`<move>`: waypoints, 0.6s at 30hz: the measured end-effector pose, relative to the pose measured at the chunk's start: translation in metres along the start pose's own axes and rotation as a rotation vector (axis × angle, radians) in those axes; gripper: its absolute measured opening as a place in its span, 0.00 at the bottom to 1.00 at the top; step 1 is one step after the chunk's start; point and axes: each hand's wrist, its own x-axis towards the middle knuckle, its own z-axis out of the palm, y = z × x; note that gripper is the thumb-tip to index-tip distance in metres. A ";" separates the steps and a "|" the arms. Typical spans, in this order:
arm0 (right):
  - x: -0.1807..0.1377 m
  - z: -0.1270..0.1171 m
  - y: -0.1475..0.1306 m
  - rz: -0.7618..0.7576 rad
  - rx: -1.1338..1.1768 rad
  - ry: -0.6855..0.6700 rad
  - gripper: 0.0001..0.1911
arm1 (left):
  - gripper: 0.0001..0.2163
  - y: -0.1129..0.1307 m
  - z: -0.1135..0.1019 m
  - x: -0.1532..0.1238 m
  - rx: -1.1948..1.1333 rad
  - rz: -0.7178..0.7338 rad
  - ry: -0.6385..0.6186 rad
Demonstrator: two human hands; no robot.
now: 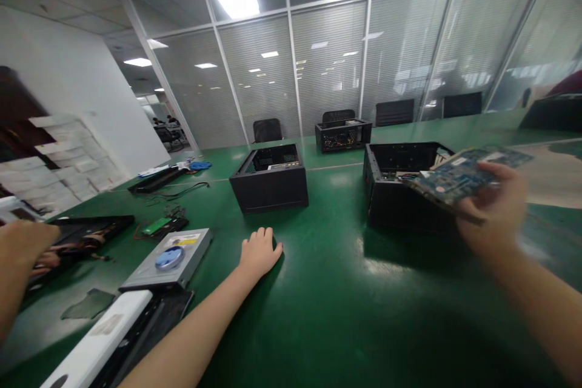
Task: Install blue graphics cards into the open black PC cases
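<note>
My right hand (498, 218) is closed around the edge of a blue circuit board (459, 173), blurred by motion. The board is tilted in the air over the right side of an open black computer case (400, 200). My left hand (260, 253) rests on the green tabletop (327, 309), palm down and fingers forward, and seems to hold nothing. Just beyond it stands a second black computer case (275, 185) with its top open. A silver disc drive (193, 254) with a round blue lid-like piece (170, 258) on it lies to the left of that hand.
Another person's hand (27, 242) is at the far left, by a black panel (109, 227). A white-fronted black part (100, 336) lies near my left forearm. Further off are a green circuit board (157, 226), cables (182, 192) and a third case (343, 136). Chairs (394, 112) line the far side.
</note>
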 end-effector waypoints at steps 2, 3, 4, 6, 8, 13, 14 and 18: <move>-0.035 -0.008 -0.012 -0.014 0.035 -0.037 0.39 | 0.24 0.000 -0.017 0.018 0.041 0.009 0.053; -0.049 -0.012 -0.017 -0.029 0.030 -0.040 0.37 | 0.26 0.001 -0.027 0.030 0.060 0.014 0.098; -0.061 -0.014 -0.021 -0.036 0.021 -0.054 0.36 | 0.28 0.001 -0.038 0.044 0.078 0.020 0.151; -0.075 -0.014 -0.027 -0.045 0.028 -0.080 0.34 | 0.32 0.002 -0.061 0.074 0.103 0.032 0.249; -0.081 -0.008 -0.032 -0.052 0.058 -0.119 0.35 | 0.34 0.003 -0.080 0.108 0.115 0.030 0.293; -0.083 0.007 -0.039 -0.064 0.124 -0.253 0.33 | 0.40 0.008 -0.100 0.178 0.093 -0.077 0.241; -0.083 0.008 -0.040 -0.065 0.138 -0.266 0.33 | 0.42 0.009 -0.101 0.186 0.089 -0.097 0.236; -0.075 0.001 -0.041 -0.087 0.157 -0.258 0.32 | 0.43 0.007 -0.102 0.198 0.086 -0.116 0.241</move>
